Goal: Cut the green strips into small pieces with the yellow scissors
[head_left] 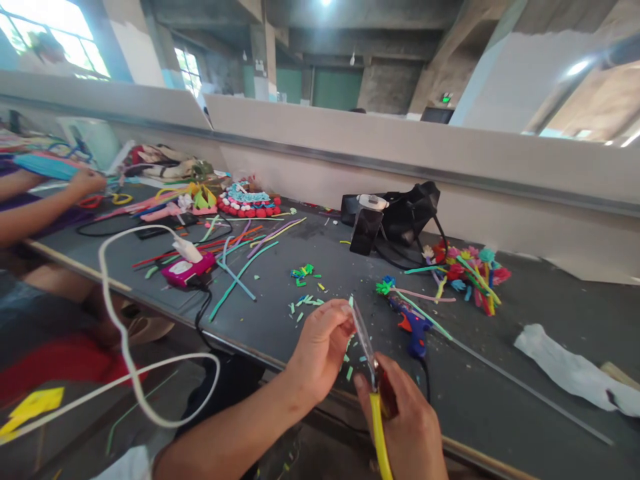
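Note:
My right hand (407, 420) grips a pair of scissors (381, 433) with yellow handles, blades pointing up and away from me. My left hand (323, 343) is closed in a pinch beside the blade tips, on a small light-green piece (351, 302) that looks like cut pipe cleaner. Under and beyond the hands lie several short green cut pieces (303, 307). A small pile of green, blue and yellow bits (303, 272) sits a little farther off. Right of the hands rests a blue glue gun (417, 330) with an orange trigger, a green-and-blue tuft (386, 286) near its nozzle.
A magenta power socket (187, 268) with a white cable lies left, near loose pipe cleaners (243, 280). A black bag (413, 213) and phone (366, 230) stand at the back. Colourful pipe-cleaner flowers (475, 273) and white cloth (560, 363) lie right. Another person's arms (45, 207) are at left.

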The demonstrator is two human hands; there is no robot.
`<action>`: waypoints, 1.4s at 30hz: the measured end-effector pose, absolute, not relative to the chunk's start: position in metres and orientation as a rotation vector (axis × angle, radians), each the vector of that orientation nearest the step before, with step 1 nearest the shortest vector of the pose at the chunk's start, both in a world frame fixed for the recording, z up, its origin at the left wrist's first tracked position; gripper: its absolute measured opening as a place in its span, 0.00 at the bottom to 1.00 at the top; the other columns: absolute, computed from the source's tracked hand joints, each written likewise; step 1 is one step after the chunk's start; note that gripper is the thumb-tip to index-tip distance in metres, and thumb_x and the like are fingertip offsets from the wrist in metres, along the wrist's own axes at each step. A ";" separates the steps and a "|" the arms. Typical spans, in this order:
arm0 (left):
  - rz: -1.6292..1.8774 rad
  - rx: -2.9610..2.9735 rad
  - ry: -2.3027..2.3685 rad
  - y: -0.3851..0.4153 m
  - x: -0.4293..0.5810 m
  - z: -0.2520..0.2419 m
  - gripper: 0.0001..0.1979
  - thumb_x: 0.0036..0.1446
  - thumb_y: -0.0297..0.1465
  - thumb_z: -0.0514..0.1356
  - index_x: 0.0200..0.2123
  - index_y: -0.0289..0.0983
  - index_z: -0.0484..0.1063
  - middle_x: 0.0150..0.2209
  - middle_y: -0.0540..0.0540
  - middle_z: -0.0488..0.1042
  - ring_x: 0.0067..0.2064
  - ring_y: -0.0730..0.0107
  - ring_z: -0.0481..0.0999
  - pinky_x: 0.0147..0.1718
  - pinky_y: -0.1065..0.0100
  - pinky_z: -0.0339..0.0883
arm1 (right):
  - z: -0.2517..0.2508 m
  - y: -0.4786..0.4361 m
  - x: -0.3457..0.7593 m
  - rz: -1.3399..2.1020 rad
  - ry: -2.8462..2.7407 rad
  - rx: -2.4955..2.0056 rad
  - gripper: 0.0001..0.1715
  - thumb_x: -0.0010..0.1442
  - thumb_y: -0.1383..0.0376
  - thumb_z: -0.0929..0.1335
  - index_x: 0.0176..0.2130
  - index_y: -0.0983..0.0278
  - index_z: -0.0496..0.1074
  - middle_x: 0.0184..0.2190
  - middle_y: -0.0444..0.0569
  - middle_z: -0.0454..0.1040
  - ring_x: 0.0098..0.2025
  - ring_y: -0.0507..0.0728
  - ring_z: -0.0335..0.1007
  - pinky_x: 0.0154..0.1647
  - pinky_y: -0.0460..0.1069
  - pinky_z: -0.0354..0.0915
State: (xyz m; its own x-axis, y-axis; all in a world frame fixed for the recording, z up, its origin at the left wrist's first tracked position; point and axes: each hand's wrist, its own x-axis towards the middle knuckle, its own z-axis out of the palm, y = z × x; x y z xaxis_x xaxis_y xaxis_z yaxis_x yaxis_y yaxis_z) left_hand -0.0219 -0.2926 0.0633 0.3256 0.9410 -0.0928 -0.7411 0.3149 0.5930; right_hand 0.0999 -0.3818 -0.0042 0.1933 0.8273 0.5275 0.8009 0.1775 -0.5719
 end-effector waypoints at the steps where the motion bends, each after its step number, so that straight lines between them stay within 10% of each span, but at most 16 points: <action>1: 1.165 0.484 0.461 -0.294 -0.022 0.063 0.05 0.48 0.28 0.67 0.25 0.34 0.73 0.25 0.52 0.69 0.28 0.76 0.66 0.32 0.71 0.61 | -0.005 -0.382 0.099 0.028 -1.599 -1.601 0.19 0.63 0.54 0.68 0.48 0.63 0.74 0.36 0.50 0.78 0.29 0.53 0.75 0.31 0.45 0.69; 42: 0.942 0.720 0.509 -0.300 -0.021 0.059 0.07 0.47 0.28 0.62 0.20 0.36 0.69 0.20 0.53 0.62 0.27 0.74 0.59 0.33 0.69 0.56 | 0.015 -0.378 0.101 0.311 -1.238 -1.571 0.18 0.57 0.51 0.70 0.39 0.62 0.77 0.29 0.45 0.78 0.26 0.53 0.74 0.28 0.44 0.68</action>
